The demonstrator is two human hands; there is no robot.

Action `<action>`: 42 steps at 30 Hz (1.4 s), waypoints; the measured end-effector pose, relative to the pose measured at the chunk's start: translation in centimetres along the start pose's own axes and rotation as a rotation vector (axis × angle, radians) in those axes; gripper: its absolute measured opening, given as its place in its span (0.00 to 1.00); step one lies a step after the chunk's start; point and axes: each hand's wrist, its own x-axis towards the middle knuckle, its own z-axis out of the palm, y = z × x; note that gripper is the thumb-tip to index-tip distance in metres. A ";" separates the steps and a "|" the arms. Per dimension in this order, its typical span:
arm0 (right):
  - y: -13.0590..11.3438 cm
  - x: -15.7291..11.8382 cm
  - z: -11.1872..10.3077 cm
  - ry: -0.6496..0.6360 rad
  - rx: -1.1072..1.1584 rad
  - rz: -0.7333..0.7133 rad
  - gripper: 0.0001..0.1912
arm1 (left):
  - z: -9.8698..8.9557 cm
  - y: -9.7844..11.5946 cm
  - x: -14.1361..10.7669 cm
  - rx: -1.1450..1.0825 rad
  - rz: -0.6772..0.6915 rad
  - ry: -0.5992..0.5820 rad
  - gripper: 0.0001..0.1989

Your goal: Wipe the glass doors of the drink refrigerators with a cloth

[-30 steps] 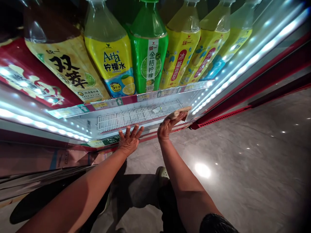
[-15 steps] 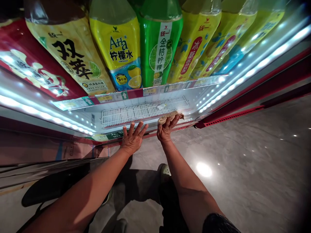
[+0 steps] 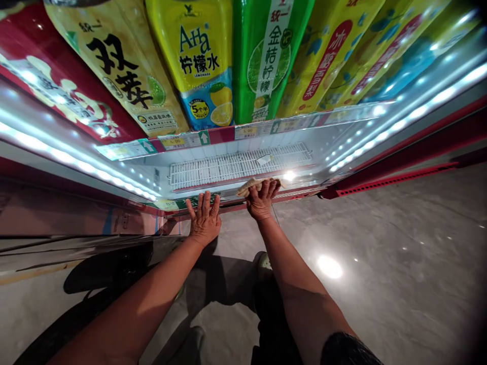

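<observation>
A beige cloth (image 3: 247, 188) lies bunched under the fingers of my right hand (image 3: 261, 200), at the front edge of the lit cooler's bottom. My left hand (image 3: 204, 218) is spread with nothing in it, its fingertips at the green-labelled front strip (image 3: 182, 203) of the cooler. Behind both hands a white wire rack (image 3: 228, 167) lies on the cooler floor, with a small white piece (image 3: 265, 159) on it.
Above the hands, a shelf edge with price tags (image 3: 224, 135) carries a row of bottles, among them a yellow one (image 3: 198, 56) and a green one (image 3: 266, 61). Bright light strips (image 3: 414, 109) line both sides. A black object (image 3: 110, 266) stands at the lower left.
My right hand and the cloth have shifted left along the cooler's edge. My left hand has turned more upright, fingers still spread. The view has moved, so the bottles appear higher and farther right.
</observation>
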 end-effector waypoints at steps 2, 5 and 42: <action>1.6 -0.4 -0.3 -0.024 -0.035 0.010 0.38 | -0.7 -0.1 0.3 0.013 0.012 0.119 0.50; 2.3 1.6 -0.8 0.120 -0.028 0.092 0.37 | -1.6 -0.7 0.7 0.042 0.047 0.240 0.52; -13.3 8.7 -2.8 -0.509 0.359 -0.708 0.29 | -9.6 -4.0 0.2 0.049 -0.306 0.144 0.52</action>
